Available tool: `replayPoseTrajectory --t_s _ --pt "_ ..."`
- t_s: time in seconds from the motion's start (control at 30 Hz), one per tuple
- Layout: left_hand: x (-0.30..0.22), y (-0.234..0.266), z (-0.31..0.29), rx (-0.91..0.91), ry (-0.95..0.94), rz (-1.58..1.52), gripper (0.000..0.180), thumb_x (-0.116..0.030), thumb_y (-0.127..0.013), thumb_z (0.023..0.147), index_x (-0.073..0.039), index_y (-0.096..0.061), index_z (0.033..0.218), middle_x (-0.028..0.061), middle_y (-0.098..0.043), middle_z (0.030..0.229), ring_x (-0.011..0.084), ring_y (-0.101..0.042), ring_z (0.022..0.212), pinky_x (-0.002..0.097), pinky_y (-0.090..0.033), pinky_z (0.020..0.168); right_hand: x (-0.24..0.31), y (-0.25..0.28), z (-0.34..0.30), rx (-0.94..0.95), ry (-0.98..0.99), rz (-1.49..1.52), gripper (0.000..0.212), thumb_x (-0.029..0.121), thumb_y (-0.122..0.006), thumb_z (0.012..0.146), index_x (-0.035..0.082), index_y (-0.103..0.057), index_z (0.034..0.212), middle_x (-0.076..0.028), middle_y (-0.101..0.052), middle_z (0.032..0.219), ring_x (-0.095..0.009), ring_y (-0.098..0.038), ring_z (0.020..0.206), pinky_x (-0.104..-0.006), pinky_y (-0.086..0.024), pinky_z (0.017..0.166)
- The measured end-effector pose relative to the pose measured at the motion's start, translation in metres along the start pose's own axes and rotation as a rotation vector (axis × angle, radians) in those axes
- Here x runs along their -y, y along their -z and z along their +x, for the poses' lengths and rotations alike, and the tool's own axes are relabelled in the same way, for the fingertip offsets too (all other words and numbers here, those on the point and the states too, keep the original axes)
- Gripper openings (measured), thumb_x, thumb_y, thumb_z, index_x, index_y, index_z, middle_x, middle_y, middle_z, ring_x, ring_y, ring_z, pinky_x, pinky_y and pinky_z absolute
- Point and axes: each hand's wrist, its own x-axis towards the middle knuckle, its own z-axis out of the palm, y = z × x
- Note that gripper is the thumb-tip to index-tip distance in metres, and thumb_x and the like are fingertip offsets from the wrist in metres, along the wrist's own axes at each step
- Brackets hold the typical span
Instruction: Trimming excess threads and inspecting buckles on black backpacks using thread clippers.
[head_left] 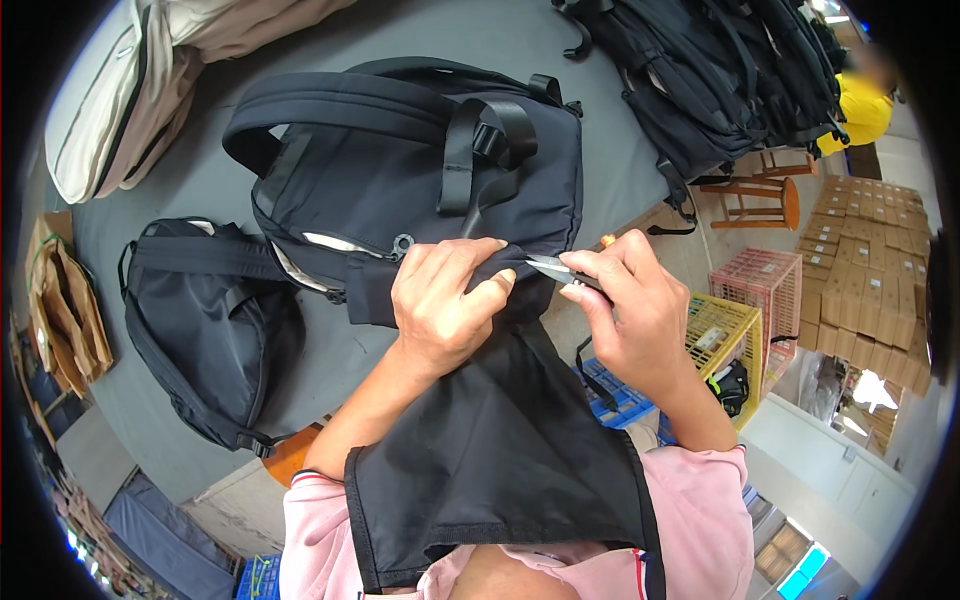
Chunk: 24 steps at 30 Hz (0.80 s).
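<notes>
A black backpack (370,185) lies on the grey table in front of me, its padded straps and a webbing loop on top. Its zip opening shows a pale lining. My left hand (440,300) pinches the dark fabric at the backpack's near right edge between thumb and forefinger. In my right hand (640,305) is a pair of small thread snips (550,265), with the blades pointing left. Their tips meet the fabric right beside my left fingertips. Whether they touch a thread is too small to tell. A black apron (490,440) covers my front.
A smaller black bag (210,330) rests on the grey table (350,375) at left. White and beige bags (110,110) lie far left, black backpacks (710,90) far right. Beyond are stools (760,200), a yellow crate (722,335), stacked cartons (870,260) and a person in yellow (860,110).
</notes>
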Motion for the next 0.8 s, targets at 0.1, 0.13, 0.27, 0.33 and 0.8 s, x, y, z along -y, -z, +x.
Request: replayPoseTrajectory --t_s 0.1,0.13,0.27,0.33,0.8 --pt "0.0 0.0 -0.001 0.001 -0.004 -0.014 0.017 0.0 -0.066 0.063 -0.006 -0.056 0.076 0.0107 -0.067 0.085 0.0233 -0.064 0.07 0.0304 -0.041 0.057 0.006 0.005 0.003 0.054 0.074 -0.152 0.025 0.009 -0.071 0.072 0.005 -0.064 0.095 -0.006 -0.051 0.08 -0.02 -0.056 0.062 -0.0295 -0.044 0.054" --pt "0.0 0.0 -0.001 0.003 -0.005 -0.015 0.017 0.0 -0.066 0.064 -0.006 -0.056 0.077 0.0107 -0.067 0.085 0.0234 -0.064 0.07 0.0304 -0.041 0.057 0.009 0.005 0.004 0.048 0.109 -0.21 0.024 0.009 -0.07 0.071 0.004 -0.063 0.095 -0.005 -0.051 0.08 -0.019 -0.056 0.062 -0.0292 -0.043 0.054" --pt "0.001 0.0 -0.003 0.003 -0.004 -0.013 0.018 0.0 -0.066 0.064 -0.006 -0.056 0.077 0.0108 -0.067 0.085 0.0237 -0.064 0.07 0.0305 -0.042 0.058 0.018 0.004 0.002 0.054 0.137 -0.308 0.024 0.008 -0.068 0.072 0.002 -0.063 0.094 -0.005 -0.05 0.079 -0.018 -0.056 0.063 -0.0289 -0.044 0.054" --pt "0.003 -0.004 -0.004 -0.034 -0.011 0.009 0.012 -0.007 -0.065 0.064 -0.008 -0.059 0.075 0.0092 -0.067 0.084 0.0205 -0.063 0.069 0.029 -0.042 0.058 0.015 -0.002 -0.003 0.018 0.084 -0.244 0.023 0.007 -0.068 0.072 0.003 -0.064 0.095 -0.006 -0.05 0.079 -0.019 -0.057 0.064 -0.0286 -0.044 0.055" --pt "0.006 -0.003 -0.005 -0.026 -0.009 -0.01 0.013 -0.005 -0.064 0.064 -0.007 -0.059 0.075 0.0105 -0.067 0.085 0.0221 -0.064 0.071 0.0299 -0.042 0.06 0.004 -0.001 0.0 -0.008 -0.077 0.04 0.022 0.008 -0.071 0.072 0.006 -0.063 0.092 -0.006 -0.051 0.081 -0.024 -0.056 0.061 -0.0307 -0.044 0.053"
